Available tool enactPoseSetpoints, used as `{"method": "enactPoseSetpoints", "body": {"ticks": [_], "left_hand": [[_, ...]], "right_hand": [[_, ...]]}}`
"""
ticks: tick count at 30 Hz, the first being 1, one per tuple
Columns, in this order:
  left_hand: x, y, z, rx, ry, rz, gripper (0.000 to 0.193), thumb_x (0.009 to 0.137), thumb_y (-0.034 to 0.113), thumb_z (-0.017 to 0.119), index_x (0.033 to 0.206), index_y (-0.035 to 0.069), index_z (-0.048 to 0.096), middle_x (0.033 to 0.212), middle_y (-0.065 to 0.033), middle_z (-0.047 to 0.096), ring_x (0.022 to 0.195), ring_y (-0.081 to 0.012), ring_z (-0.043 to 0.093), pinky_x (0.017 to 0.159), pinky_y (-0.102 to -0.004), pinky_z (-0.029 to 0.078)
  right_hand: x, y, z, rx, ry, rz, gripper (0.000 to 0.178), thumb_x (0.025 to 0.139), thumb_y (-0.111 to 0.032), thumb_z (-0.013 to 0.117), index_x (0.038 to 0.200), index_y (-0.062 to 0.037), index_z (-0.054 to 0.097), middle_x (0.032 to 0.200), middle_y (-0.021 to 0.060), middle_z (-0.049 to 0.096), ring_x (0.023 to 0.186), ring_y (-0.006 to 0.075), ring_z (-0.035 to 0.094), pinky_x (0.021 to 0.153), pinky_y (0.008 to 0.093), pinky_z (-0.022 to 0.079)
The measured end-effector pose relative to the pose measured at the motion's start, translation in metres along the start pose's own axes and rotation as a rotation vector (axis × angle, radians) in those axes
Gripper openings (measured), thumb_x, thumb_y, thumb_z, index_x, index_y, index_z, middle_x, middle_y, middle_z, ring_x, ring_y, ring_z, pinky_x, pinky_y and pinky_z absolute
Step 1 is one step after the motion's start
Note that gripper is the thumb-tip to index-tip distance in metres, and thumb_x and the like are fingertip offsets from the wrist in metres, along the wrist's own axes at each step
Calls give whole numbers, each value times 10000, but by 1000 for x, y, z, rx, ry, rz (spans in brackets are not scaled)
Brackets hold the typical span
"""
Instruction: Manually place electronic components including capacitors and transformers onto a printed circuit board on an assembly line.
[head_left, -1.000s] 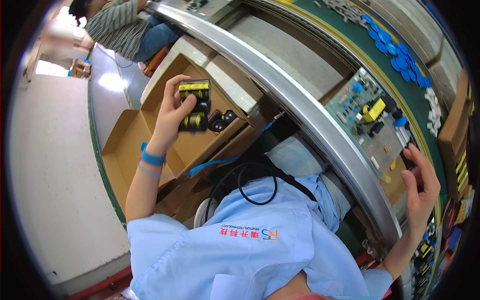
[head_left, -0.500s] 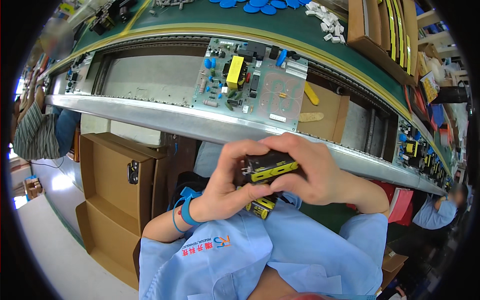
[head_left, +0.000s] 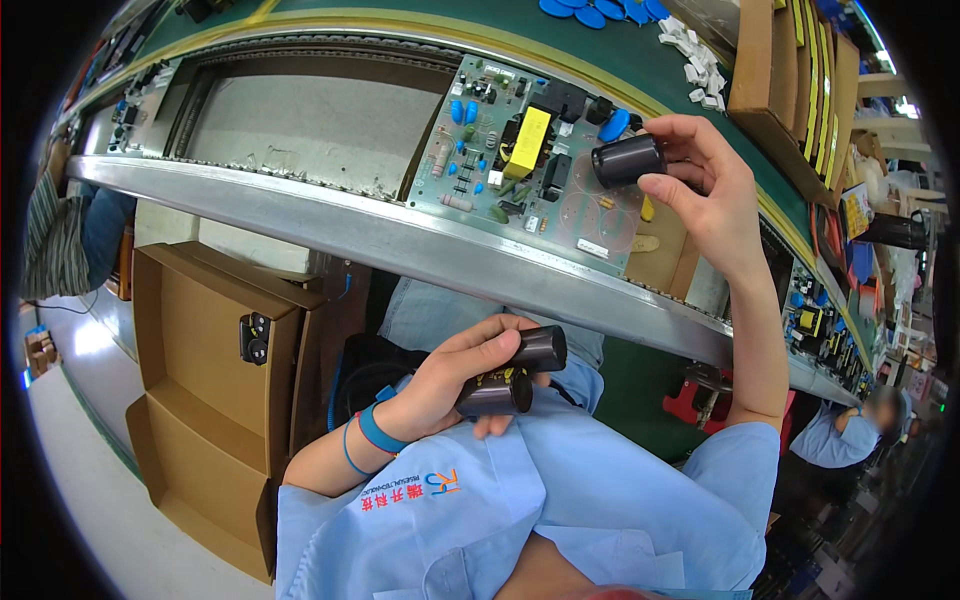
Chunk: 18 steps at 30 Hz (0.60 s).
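Over the right part of a populated circuit board (head_left: 420, 190), my right hand (head_left: 722, 190) pinches a large black cylindrical capacitor (head_left: 626, 162) by one end. The capacitor lies tilted on its side above printed circles, close to a blue disc component (head_left: 614, 125). Whether it touches the board I cannot tell. Closer to my body, my left hand (head_left: 452, 378) is closed around more capacitors: one black capacitor (head_left: 541, 349) shows beside the thumb, another capacitor (head_left: 498, 394) with yellow print below it. A yellow transformer (head_left: 528, 143) stands mid-board.
A metal rail (head_left: 300, 217) runs between me and the board. At left, an open cardboard box (head_left: 205, 400) holds a black part (head_left: 254, 338). Blue discs (head_left: 590, 15), white blocks (head_left: 695, 60) and a carton (head_left: 765, 95) lie beyond the conveyor. People sit at both sides.
My hands were together around the black and yellow capacitors; now they are apart. The right hand has carried one capacitor up over the board, while the left keeps the others low.
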<state>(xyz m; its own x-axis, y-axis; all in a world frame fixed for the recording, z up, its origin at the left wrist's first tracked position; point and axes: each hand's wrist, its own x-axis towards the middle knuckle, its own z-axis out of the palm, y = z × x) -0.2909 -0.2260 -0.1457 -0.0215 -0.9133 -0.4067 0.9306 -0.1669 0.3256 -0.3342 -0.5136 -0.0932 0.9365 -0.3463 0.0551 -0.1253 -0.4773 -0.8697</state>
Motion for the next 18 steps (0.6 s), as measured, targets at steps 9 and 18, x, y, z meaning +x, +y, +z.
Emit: {"method": "enactPoseSetpoints", "body": {"ticks": [9,18], "left_hand": [[0,-8,0,251,51,92,393,1044,389,435,1326,117,445,979,-56,619,571,-58,538,476,-192,437],[4,5,6,114,-97,116,713,972,639,351,1335,28,414,925,-144,621,552,-107,562,431,-218,441]], "right_hand": [[2,-11,5,-598,-85,-512,449,672,35,754,1101,-52,652,1054,107,658,890,279,663,721,323,541],[-35,-41,0,-459,-142,-524,508,698,-101,807,1182,-22,671,1176,160,605,913,253,657,745,322,552]]}}
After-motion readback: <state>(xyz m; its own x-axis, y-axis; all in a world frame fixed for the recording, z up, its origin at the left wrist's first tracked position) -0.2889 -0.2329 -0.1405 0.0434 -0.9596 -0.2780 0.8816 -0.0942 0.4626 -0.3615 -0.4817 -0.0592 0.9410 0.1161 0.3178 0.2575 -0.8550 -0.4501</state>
